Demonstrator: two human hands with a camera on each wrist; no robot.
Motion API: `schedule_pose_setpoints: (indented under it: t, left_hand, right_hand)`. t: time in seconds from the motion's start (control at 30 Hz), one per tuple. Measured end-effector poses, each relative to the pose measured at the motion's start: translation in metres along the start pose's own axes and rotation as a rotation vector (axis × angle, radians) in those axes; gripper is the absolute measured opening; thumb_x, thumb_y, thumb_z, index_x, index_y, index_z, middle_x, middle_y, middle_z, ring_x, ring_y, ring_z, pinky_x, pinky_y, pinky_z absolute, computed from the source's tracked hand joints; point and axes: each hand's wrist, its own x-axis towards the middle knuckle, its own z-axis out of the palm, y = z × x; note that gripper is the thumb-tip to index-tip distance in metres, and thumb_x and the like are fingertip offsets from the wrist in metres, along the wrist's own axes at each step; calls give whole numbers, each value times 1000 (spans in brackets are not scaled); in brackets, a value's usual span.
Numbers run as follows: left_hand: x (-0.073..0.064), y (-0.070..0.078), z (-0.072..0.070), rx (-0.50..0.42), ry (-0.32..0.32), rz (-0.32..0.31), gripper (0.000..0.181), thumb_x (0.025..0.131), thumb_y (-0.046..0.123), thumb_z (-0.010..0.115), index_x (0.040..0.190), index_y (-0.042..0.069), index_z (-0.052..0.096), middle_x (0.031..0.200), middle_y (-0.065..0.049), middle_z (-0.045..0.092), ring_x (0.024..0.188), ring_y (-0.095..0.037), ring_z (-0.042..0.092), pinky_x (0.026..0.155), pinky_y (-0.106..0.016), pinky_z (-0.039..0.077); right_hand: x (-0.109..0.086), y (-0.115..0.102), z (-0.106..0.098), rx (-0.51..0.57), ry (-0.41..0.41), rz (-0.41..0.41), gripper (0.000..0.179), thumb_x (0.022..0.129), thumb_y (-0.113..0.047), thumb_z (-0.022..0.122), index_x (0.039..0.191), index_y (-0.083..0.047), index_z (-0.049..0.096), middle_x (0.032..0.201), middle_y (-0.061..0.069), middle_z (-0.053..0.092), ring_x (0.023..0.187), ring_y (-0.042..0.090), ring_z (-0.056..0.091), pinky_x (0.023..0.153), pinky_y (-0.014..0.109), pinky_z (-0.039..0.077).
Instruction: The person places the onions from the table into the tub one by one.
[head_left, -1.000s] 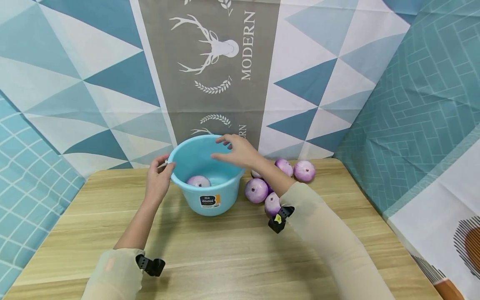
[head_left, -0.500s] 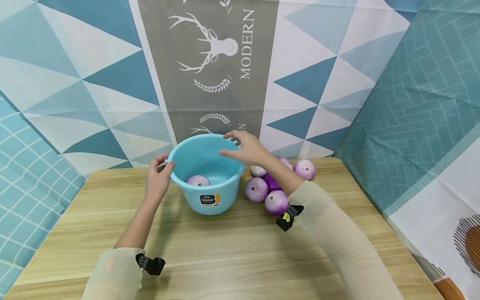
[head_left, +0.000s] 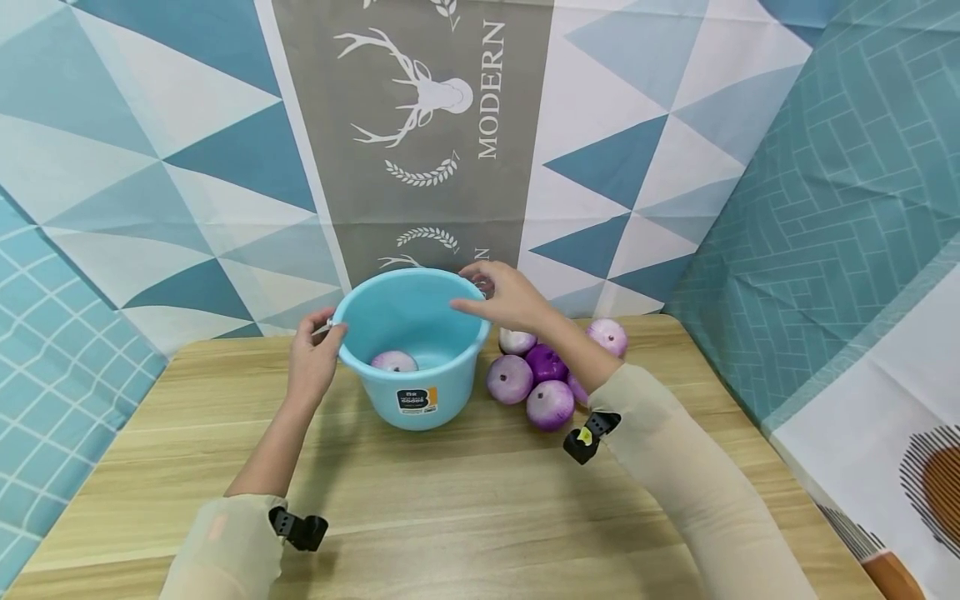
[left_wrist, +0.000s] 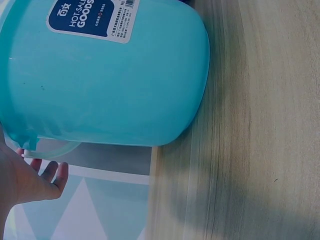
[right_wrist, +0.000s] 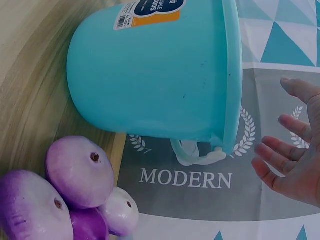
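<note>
A light-blue bucket [head_left: 420,404] with a white handle and a label stands upright on the table, one purple-and-white onion [head_left: 394,361] inside. At its left rim is my left hand [head_left: 312,360], thumb on the rim and fingers beside the handle's end, pinching there. In the left wrist view, the fingers of this left hand [left_wrist: 30,180] are partly bent around the handle joint. My right hand [head_left: 510,298] hovers by the right rim with fingers spread and holding nothing. A gap separates the right hand [right_wrist: 295,145] from the bucket [right_wrist: 150,75] in the right wrist view.
Several onions [head_left: 550,406] cluster right of the bucket, partly under the right forearm, with a deep purple one [head_left: 545,364] among them. The wooden table [head_left: 420,517] ends at a patterned wall cloth [head_left: 600,167] behind.
My right hand has drifted right from above the bucket's opening to its right rim, uncovering more of the onions. The left hand and bucket stay in place.
</note>
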Motion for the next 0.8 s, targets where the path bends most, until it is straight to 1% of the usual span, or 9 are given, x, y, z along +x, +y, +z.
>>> schedule_pose_setpoints:
  t: [0.13, 0.37, 0.57, 0.8]
  left_hand:
    - [0, 0, 0, 0, 0, -3, 49, 94, 31, 48, 136, 7, 42, 141, -10, 42, 125, -24, 46, 84, -20, 42]
    - [0, -1, 0, -5, 4, 0, 48, 94, 31, 48, 135, 7, 43, 141, -10, 42, 125, -24, 46, 80, -16, 42]
    - [0, -1, -1, -9, -2, 3, 49, 94, 31, 48, 135, 7, 43, 141, -10, 42, 125, -25, 46, 81, -17, 42]
    - [1, -1, -1, -3, -6, -3, 48, 94, 32, 48, 136, 9, 43, 142, -9, 41, 126, -24, 46, 83, -20, 43]
  right_hand:
    - [-2, 3, -1, 6, 3, 4, 55, 84, -39, 67, 128, -8, 54, 127, 11, 54, 115, 30, 55, 97, 41, 46]
    - [-10, 7, -8, -30, 9, 38, 57, 85, -42, 65, 131, -12, 52, 132, 9, 52, 117, 25, 53, 98, 42, 44]
    - [-15, 13, -14, -32, 42, 65, 55, 84, -41, 66, 129, -13, 52, 128, 9, 54, 117, 27, 53, 98, 43, 44]
    - [-21, 23, -17, -12, 58, 94, 53, 84, -39, 67, 128, -13, 53, 127, 10, 55, 115, 28, 53, 95, 44, 45]
